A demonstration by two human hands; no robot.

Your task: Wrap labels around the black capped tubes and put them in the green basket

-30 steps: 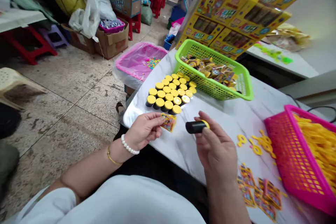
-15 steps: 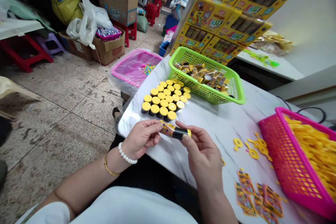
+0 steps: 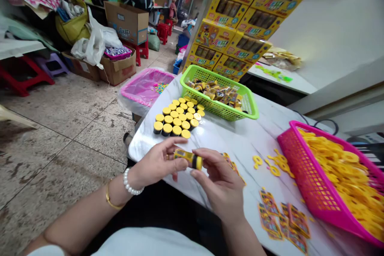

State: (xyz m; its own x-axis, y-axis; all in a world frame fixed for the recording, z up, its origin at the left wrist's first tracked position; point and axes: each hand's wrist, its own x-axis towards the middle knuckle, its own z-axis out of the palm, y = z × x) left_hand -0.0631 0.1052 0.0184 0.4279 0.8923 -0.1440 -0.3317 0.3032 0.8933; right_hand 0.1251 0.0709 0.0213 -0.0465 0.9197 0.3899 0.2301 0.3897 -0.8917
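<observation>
Both my hands hold one small black tube with a yellow cap (image 3: 192, 159) over the near edge of the white table (image 3: 240, 144). A yellow printed sticker is wrapped round the tube. My left hand (image 3: 157, 163) grips the sticker end with curled fingers. My right hand (image 3: 220, 180) pinches the capped end. Just beyond them stands a cluster of several black tubes with yellow caps (image 3: 177, 118). Loose stickers (image 3: 283, 218) lie on the table to the right of my right hand.
A green basket (image 3: 220, 94) of wrapped pieces sits behind the tubes. A pink basket (image 3: 315, 184) full of yellow plastic parts is at the right, with a few yellow parts (image 3: 267, 164) beside it. A lined pink bin (image 3: 144, 86) and stacked yellow boxes (image 3: 237, 20) stand further back.
My hands came together; the sticker in my left hand met the tube in my right and now lies wrapped round it. The view has tilted upward.
</observation>
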